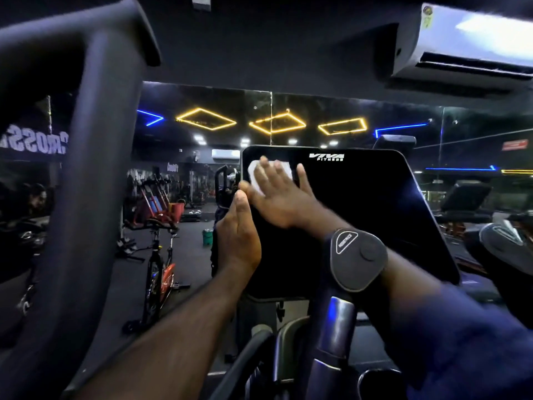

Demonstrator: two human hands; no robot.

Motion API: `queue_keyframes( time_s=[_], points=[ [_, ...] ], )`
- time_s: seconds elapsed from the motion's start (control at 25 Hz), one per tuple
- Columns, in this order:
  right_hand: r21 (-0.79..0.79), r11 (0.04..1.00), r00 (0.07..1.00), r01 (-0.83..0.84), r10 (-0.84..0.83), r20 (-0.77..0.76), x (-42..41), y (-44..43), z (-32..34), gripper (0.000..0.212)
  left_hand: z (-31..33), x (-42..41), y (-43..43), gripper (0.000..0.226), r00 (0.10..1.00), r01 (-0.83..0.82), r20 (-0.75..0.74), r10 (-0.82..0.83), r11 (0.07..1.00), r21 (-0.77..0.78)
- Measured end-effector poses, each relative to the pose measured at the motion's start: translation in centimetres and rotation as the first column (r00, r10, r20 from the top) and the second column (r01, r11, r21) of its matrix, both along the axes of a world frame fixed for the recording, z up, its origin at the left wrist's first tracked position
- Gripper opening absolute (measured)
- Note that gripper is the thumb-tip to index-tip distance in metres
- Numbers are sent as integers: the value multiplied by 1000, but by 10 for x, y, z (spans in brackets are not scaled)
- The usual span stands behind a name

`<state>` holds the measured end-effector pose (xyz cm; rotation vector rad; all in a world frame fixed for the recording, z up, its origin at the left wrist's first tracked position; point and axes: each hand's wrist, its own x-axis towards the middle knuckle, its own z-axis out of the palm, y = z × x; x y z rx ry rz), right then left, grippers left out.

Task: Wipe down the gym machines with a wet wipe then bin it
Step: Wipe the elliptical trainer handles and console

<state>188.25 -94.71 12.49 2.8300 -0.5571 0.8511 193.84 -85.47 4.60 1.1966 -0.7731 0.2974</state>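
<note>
- Closest to the camera is a fat dark handlebar [72, 168] filling the left side. A dark blue sleeve [461, 342] comes in from the bottom right.
- The right grip [277, 194] is flat on the machine's console screen [360, 212]. Its fingers are straight and spread, pressing rather than clamped on anything.
- The wet wipe [255, 171] is pinned under those fingers in the screen's top left corner, with just a white bit showing past the fingertips.
- The left grip [238, 235] sits lower, against the screen's left edge, touching the right one. Its fingers go out of sight behind the edge, so I honestly can't tell if they're curled round it. My guess is it's steadying the panel.
- What matters for the next move is that the wipe is already under the right grip, in the corner. Nearly all the black panel lies to the right of it and below, past the VIVA logo [326, 157].
- So I'd guess the next strokes go rightward and down, all with the right hand.
- The screen leans back, so pressure probably needs to stay square to it.
- A small green container [207, 236] stands on the floor well beyond, near a spin bike [158, 255]. It might be the bin, but it's too small to be sure.
</note>
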Motion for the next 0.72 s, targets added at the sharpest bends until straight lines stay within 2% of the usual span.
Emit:
queue_keyframes(
  time_s=[0.12,0.2,0.24,0.32,0.36,0.4,0.48,0.56,0.64,0.72],
  points=[
    [-138,990,1000,-11,7,-30,-34,4,-49,69,-1,-1,-2,57,999,23,-31,-24,999,-49],
    [-183,976,992,121,-114,48,-62,-31,-50,57,-1,-3,0,61,1000,-11,-1,11,1000,3],
    [-124,970,977,208,-198,85,-78,-52,-42,66,-3,-3,-1,62,1000,-23,14,23,1000,17],
    [173,945,935,278,-307,177,-100,-88,-28,92,-2,-2,-2,56,1000,-16,24,15,1000,23],
    [277,919,918,281,-341,201,-104,-92,-28,99,-2,-2,-3,55,999,-12,36,11,1000,25],
    [297,912,911,285,-354,213,-98,-84,-33,104,-2,-1,-5,54,999,-15,51,14,1000,25],
    [207,955,948,214,-254,191,-67,-39,-57,113,-4,2,-5,56,997,-24,68,23,1000,10],
    [83,991,978,108,-121,168,-39,5,-75,99,-3,5,-4,70,998,-18,66,18,1000,0],
    [4,997,986,77,-77,148,-27,6,-57,84,-2,5,-6,74,997,-16,71,16,1000,1],
    [58,989,978,133,-140,155,-39,-32,-14,89,-2,3,-7,71,996,-28,83,28,1000,-4]
  ],
)
